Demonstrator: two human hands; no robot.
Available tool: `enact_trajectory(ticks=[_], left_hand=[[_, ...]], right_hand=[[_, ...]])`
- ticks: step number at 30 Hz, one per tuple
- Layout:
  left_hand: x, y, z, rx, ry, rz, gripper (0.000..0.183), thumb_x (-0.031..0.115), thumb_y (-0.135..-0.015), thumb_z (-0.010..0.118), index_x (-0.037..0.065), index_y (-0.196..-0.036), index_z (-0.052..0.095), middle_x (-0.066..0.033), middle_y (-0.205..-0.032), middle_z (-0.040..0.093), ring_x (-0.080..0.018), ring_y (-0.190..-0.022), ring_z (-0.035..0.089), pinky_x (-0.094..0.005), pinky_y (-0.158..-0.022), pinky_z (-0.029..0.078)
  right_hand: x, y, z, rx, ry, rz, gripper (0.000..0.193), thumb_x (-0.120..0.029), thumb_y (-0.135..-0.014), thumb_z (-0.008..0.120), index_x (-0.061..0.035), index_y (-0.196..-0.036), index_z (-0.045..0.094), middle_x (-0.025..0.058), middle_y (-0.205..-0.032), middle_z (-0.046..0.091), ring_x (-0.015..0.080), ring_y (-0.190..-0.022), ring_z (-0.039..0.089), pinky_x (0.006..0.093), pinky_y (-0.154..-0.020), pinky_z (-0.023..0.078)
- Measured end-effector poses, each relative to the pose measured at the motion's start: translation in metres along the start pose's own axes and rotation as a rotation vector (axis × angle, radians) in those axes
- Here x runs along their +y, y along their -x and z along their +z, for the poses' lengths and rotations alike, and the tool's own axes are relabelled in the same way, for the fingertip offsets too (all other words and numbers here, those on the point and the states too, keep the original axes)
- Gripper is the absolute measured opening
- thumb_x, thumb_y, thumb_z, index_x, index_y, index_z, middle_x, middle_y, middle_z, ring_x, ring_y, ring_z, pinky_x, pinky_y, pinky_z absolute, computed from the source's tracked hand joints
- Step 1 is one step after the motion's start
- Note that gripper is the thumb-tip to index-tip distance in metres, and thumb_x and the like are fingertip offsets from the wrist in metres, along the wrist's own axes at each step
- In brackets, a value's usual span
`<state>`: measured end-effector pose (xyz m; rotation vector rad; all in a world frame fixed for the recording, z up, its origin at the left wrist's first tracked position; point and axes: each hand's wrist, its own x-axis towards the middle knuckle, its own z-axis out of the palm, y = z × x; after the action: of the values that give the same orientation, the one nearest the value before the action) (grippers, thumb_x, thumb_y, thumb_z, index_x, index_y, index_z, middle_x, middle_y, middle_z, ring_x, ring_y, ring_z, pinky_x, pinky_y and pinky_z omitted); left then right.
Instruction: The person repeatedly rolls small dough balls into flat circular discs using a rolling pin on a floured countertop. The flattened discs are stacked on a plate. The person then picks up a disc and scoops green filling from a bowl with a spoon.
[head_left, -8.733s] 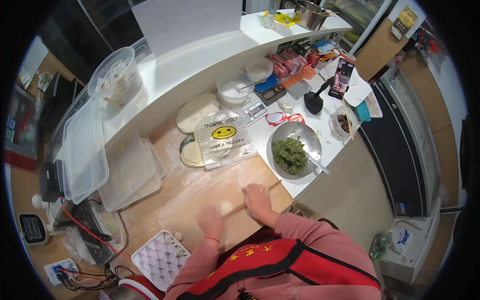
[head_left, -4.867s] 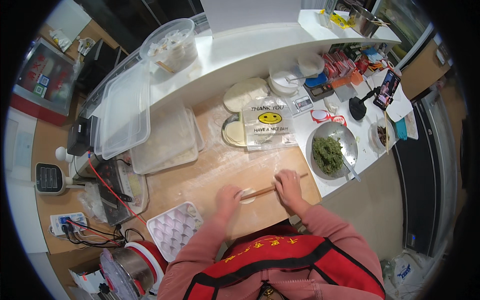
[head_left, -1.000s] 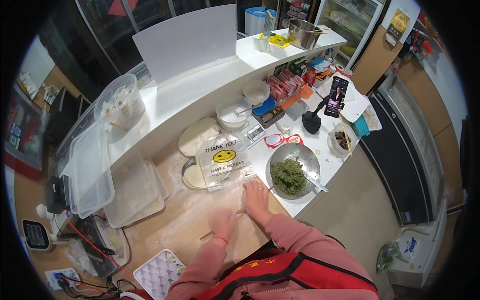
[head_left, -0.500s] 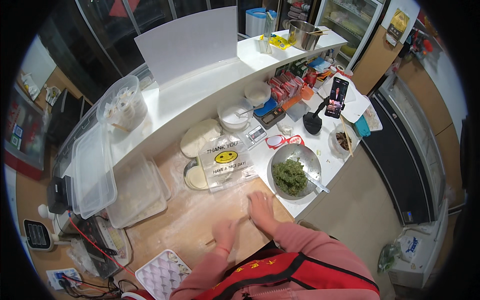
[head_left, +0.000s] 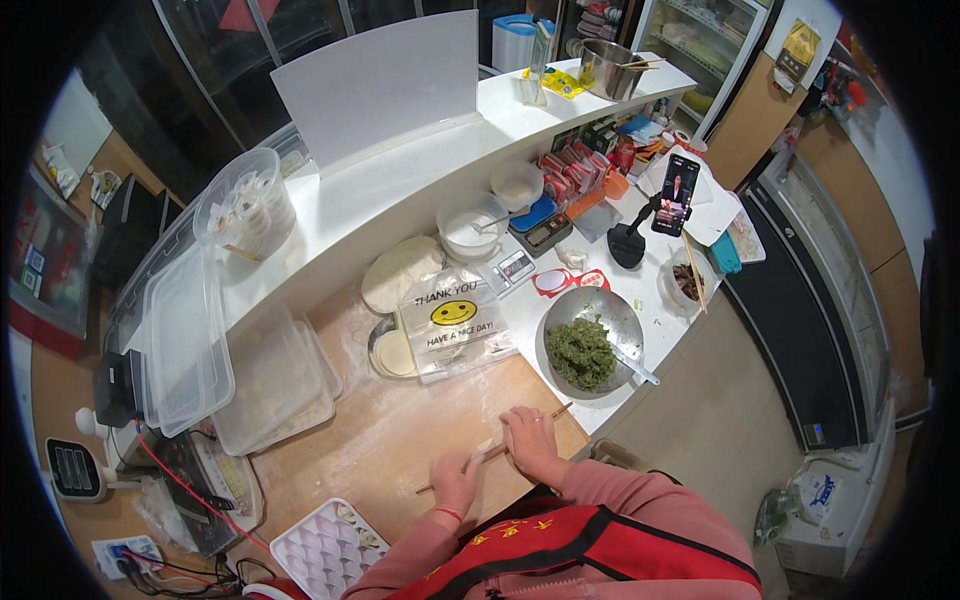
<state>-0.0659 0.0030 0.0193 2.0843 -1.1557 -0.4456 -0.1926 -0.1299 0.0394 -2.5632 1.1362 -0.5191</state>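
Note:
A thin wooden rolling pin (head_left: 494, 453) lies slantwise over the floured wooden board (head_left: 330, 470), near its front right part. My right hand (head_left: 532, 440) is on top of the pin, palm down, with one pin end showing beyond it. Close beside it, my left hand (head_left: 456, 480) has its fingers pinched together at a small pale piece that looks like dough (head_left: 484, 449); its outline is mostly hidden. The pin's other end sticks out left of that hand. Farther back, round pale wrappers (head_left: 393, 354) sit partly under a printed plastic bag (head_left: 455, 330).
Right of the board stands a metal bowl (head_left: 625, 320) of green filling with a spoon. A white moulded tray (head_left: 325, 548) sits at the front left; clear plastic boxes (head_left: 265, 390) lie behind it. Scales (head_left: 540, 232), tubs and a phone on a stand (head_left: 675, 193) line the back.
My right hand has shifted slightly right and nearer to me, and the pin now shows more plainly on both sides. My left hand has moved slightly right, its fingers beside the pin.

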Motion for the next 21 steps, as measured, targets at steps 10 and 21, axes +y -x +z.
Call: enact_trajectory(ticks=[10,21], left_hand=[[-0.001,0.001,-0.002,-0.100,-0.212,-0.066,0.023,0.028,-0.086,0.079,0.012,-0.073,0.070,-0.0072,-0.075,0.064,-0.0312,-0.075,0.062,-0.0451,-0.072,0.046],[-0.011,0.002,-0.003,-0.060,-0.128,0.025,0.017,0.027,-0.088,0.076,0.010,-0.082,0.074,-0.0121,-0.083,0.069,-0.0351,-0.080,0.064,-0.0478,-0.073,0.047]], right_hand=[[-0.001,-0.009,0.005,0.035,-0.041,0.046,0.025,-0.013,-0.091,0.062,-0.0094,-0.116,0.065,0.0093,-0.110,0.063,0.0304,-0.107,0.059,0.0449,-0.093,0.041],[0.001,-0.025,0.021,0.136,-0.049,0.047,0.029,-0.014,-0.091,0.062,-0.0088,-0.119,0.064,0.0115,-0.116,0.062,0.0305,-0.112,0.058,0.0446,-0.096,0.041]])
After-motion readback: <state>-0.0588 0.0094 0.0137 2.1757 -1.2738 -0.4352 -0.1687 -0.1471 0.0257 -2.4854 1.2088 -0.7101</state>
